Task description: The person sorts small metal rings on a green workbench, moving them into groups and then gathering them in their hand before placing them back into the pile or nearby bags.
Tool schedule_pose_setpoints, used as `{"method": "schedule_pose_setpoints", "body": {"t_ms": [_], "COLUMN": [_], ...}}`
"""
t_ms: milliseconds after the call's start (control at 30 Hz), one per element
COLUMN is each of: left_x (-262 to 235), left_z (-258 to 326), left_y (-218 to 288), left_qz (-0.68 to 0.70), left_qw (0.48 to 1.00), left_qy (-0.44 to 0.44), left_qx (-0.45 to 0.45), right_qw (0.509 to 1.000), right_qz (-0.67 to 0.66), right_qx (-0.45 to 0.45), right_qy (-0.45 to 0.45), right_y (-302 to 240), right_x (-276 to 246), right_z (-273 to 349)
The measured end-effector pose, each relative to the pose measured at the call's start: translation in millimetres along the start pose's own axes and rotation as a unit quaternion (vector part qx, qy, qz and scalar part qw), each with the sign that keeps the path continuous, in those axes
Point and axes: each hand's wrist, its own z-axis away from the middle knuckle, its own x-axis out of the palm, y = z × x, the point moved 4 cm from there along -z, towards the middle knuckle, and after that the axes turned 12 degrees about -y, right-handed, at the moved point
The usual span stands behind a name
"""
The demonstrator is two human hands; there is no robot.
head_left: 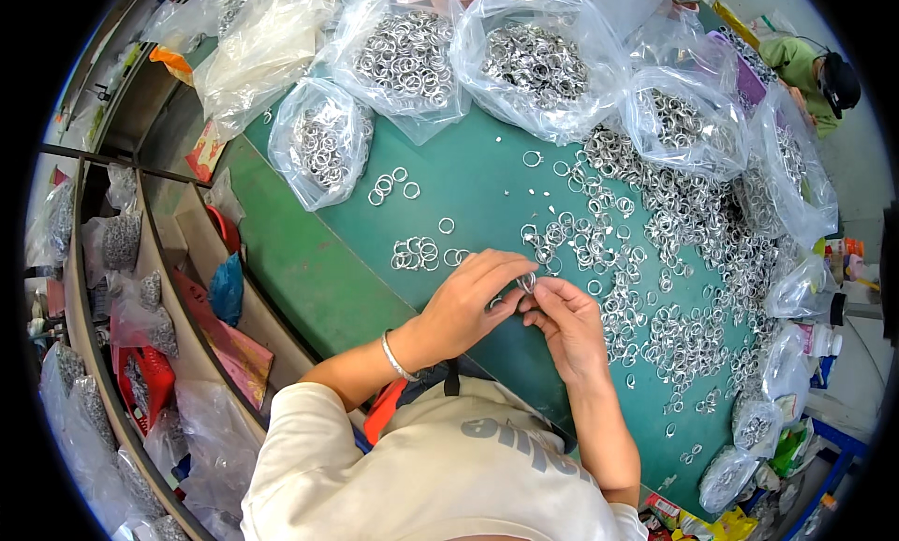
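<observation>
Both of my hands meet over the green table, fingertips close together. My left hand point(473, 293), with a silver bracelet at its wrist, pinches a few silver rings point(527, 282) upright between thumb and fingers. My right hand point(569, 328) is closed too, its thumb and fingertips touching the same rings from the right. How many rings they hold I cannot make out. Just beyond my left hand lies a small row of rings point(415, 254), with a single ring point(447, 226) farther off. A loose cluster of rings point(581, 241) spreads beyond my right hand.
A large heap of rings point(698, 213) covers the table's right side. Open plastic bags of rings point(407, 59) line the far edge, with a smaller bag point(323, 143) at left. Shelves point(140, 288) with bagged goods stand left. Another person point(805, 78) is at the far right.
</observation>
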Motion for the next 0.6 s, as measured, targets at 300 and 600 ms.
{"method": "schedule_pose_setpoints", "body": {"t_ms": [300,600], "left_x": [2,4], "left_z": [2,4], "left_y": [1,-13], "left_qz": [0.048,0.291], "left_qw": [0.999,0.943], "left_qy": [-0.005,-0.066], "left_qx": [-0.004,-0.144], "right_qw": [0.994,0.995], "right_qz": [-0.081,-0.091], "right_qx": [0.045,0.011], "right_qy": [-0.049,-0.045], "right_y": [5,3], "right_x": [0,-1], "right_z": [0,1]}}
